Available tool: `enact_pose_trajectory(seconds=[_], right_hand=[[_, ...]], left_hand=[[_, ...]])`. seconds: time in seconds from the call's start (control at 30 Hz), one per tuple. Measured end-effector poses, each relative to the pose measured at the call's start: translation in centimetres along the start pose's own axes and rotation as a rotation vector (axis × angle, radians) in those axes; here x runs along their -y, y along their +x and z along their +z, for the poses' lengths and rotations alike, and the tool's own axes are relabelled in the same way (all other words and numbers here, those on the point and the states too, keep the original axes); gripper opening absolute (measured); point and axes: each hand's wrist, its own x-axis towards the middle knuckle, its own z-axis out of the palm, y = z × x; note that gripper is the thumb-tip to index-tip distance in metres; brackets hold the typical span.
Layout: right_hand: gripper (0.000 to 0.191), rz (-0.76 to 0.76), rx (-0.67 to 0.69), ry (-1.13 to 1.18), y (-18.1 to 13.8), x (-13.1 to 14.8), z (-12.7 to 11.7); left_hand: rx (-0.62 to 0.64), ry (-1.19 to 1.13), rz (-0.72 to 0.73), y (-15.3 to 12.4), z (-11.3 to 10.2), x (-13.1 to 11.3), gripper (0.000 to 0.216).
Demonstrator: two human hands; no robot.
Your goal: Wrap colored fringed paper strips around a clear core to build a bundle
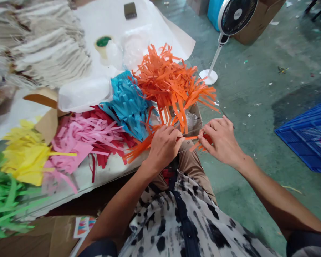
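My left hand point(164, 145) is closed on a bunch of orange paper strips point(139, 150) at the table's near edge. My right hand point(221, 140) pinches the other end of an orange strip point(190, 137) stretched between both hands, with more orange strips tucked under its fingers. Just beyond the hands lies a big pile of orange fringed paper point(171, 82). Beside that pile are heaps of blue fringed paper point(128, 103), dark red fringed paper point(109, 150), pink fringed paper point(82, 137), yellow fringed paper point(25, 153) and green fringed paper point(5, 203).
A white-covered table point(107, 18) carries a tape roll point(103, 43), a dark small box point(130, 10), clear plastic bags point(82, 93) and stacked cream fabric point(40, 43). A standing fan point(230, 21) and a blue crate point(309, 134) stand on the green floor to the right.
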Motion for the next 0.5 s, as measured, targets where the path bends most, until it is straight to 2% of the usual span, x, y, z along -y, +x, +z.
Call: enact_pose_trajectory(seconds=[0.23, 0.37, 0.43, 0.5], right_hand=[[0.016, 0.04, -0.001, -0.073, 1.0, 0.8, -0.1], [0.013, 0.081, -0.037, -0.045, 0.4, 0.4, 0.1], [0.014, 0.03, -0.11, -0.032, 0.0, 0.3, 0.4], [0.024, -0.12, -0.204, -0.032, -0.5, 0.3, 0.9]], left_hand=[[-0.01, -0.04, -0.098, 0.7, -0.1, -0.3, 0.01], [-0.03, -0.15, -0.127, 0.8, -0.1, -0.2, 0.011], [-0.028, -0.195, -0.136, 0.8, -0.1, -0.1, 0.013], [-0.03, -0.21, -0.14, 0.8, -0.1, -0.2, 0.014]])
